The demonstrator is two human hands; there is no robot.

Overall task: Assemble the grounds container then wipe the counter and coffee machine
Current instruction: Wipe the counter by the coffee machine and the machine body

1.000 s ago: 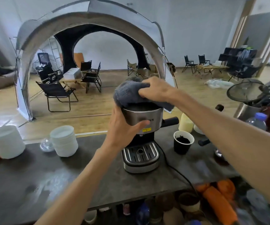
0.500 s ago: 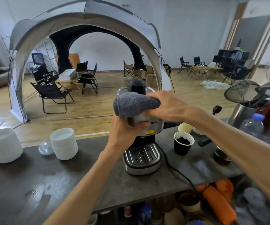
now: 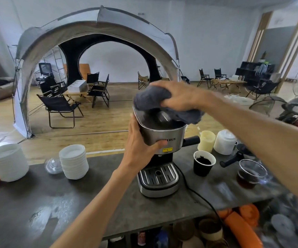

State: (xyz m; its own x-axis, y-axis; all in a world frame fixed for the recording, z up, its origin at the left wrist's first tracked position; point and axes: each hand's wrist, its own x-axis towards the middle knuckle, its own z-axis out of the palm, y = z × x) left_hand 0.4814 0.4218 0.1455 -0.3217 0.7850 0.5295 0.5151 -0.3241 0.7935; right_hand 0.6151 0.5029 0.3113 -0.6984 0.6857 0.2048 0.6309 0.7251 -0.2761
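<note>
A large indoor hall with a wooden floor [image 3: 108, 126]: behind the dark counter [image 3: 37, 203] stands an arched camping tent [image 3: 94, 27], with folding chairs [image 3: 60, 108] beneath it.

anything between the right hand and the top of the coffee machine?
Yes, in the head view: a grey cloth, gripped by the right hand, lies between it and the top of the coffee machine.

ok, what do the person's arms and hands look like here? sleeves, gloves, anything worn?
Both bare: left hand and right hand wear no gloves, and no rings show. Both forearms are uncovered as far as the frame edge, with no sleeve, watch or wristband in view.
</note>
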